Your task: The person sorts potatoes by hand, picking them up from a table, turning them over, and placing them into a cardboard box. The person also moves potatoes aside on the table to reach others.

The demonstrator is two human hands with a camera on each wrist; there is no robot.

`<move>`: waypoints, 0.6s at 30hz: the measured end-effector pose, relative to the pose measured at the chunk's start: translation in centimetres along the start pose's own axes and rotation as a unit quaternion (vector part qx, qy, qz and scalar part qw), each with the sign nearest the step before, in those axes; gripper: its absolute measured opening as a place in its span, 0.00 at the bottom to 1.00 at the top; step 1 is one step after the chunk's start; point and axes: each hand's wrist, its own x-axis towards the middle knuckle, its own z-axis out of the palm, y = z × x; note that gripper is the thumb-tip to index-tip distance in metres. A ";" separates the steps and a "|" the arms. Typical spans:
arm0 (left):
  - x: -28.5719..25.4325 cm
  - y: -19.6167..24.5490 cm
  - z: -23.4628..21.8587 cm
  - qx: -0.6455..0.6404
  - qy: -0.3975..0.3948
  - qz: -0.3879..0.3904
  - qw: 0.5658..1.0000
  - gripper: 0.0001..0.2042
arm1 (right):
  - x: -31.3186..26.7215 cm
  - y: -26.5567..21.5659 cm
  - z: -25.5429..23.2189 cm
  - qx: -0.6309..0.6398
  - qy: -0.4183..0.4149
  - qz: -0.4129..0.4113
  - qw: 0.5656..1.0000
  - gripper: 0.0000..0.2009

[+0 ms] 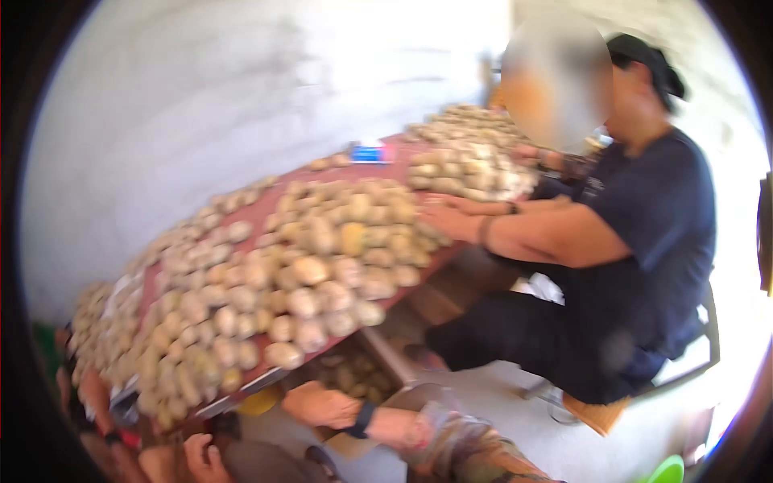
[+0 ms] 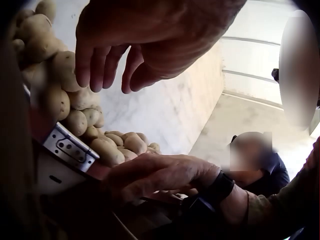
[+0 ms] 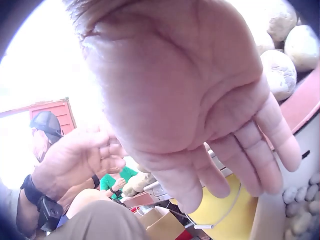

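Observation:
Potatoes lie heaped along the red tabletop. My right hand is just off the table's near edge, above the floor side. In the right wrist view, the palm of this right hand shows bare, with its fingers straight and nothing in them. My left hand is low at the bottom of the head view, close to my knee. The left wrist view has that left hand with fingers hanging loosely bent and holding nothing, and potatoes beyond the fingertips.
Beneath the table edge, a bin contains more potatoes. A yellow bucket and a cardboard box stand low nearby. Across on the right sits a person in a dark shirt, hands at the heap. A blue packet lies farther back.

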 end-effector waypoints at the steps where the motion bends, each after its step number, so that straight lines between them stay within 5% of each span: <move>1: -2.0 -1.0 -1.4 0.042 -0.001 -0.037 0.998 0.14 | -1.1 -0.3 -2.4 0.016 -0.040 0.009 0.999 0.04; 3: -7.1 -4.6 -2.6 -0.090 -0.078 -0.208 0.971 0.13 | -1.2 0.2 -2.5 0.009 -0.089 -0.003 0.996 0.06; 4: -10.1 -6.5 -2.1 -0.044 -0.049 -0.122 0.990 0.12 | -1.6 0.0 -3.9 -0.011 -0.089 -0.013 0.996 0.06; 5: -14.2 -9.1 -2.5 -0.012 -0.095 -0.181 0.979 0.12 | -2.1 0.8 -3.6 0.017 -0.033 -0.046 0.998 0.10; 7: -18.4 -7.1 -3.3 -0.147 -0.166 -0.271 0.937 0.12 | -2.2 0.7 -4.4 0.025 -0.092 -0.030 0.995 0.11; 18: -24.0 -0.9 -3.9 -0.181 -0.071 -0.340 0.920 0.11 | -2.6 -1.6 -7.2 0.017 -0.093 -0.072 0.993 0.12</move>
